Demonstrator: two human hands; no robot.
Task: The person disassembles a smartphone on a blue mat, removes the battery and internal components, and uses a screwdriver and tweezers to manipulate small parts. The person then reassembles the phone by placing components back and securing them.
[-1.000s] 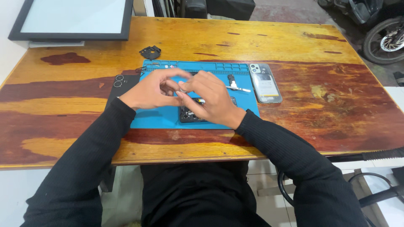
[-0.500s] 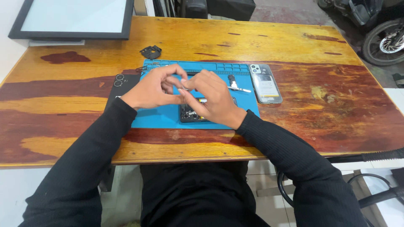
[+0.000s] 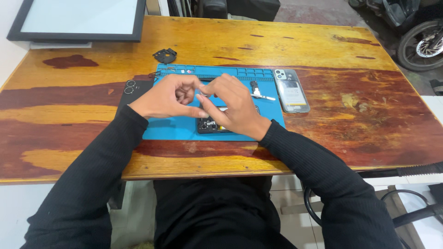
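Note:
My left hand (image 3: pixel 168 97) and my right hand (image 3: pixel 233 108) meet over a blue work mat (image 3: pixel 170 129) on the wooden table (image 3: pixel 69 115). Their fingertips pinch together around something too small to make out. Under my right hand lies an opened black phone (image 3: pixel 210 125) with its insides showing. A small tool with a black grip (image 3: pixel 256 90) lies on the mat just right of my fingers.
A phone in a clear case (image 3: pixel 291 90) lies at the mat's right edge. A black phone back (image 3: pixel 131 91) sits left of the mat, a small black part (image 3: pixel 164 55) behind it. A framed panel (image 3: pixel 80 18) stands at the back left. A wheel (image 3: pixel 422 44) is at the far right.
Both hands stay pinched together over the mat; the fingers have shifted slightly, and the opened phone shows a little more below my right hand.

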